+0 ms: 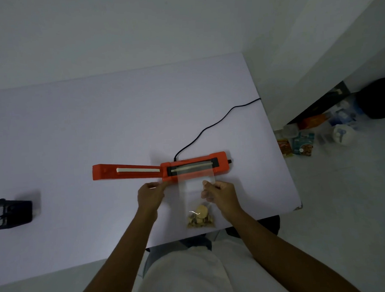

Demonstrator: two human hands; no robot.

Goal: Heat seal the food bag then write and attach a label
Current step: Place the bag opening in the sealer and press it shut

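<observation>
The clear plastic food bag lies flat on the pale lilac surface in front of me, a narrow transparent pouch with a small heap of tan and yellow snack pieces gathered at its near end. Its open far end reaches up over the black sealing strip of the orange heat sealer, whose lid arm is swung open to the left, showing a long white bar along it. A black power cord runs from the back of the sealer to the right edge of the surface.

My right hand is on the bag's right edge, about halfway up, the fingers pinched closed on the plastic. My left hand sits just left of the bag, at the sealer's front edge, fingers curled in with the tips drawn together; whether they grip the bag's left edge or only touch it I cannot tell.

At the far left edge of the surface stands a dark mesh container, only partly in view. On the floor to the right lie some colourful packets; their print is too small and dim to read. I can make out no writing on the bag or the sealer.
</observation>
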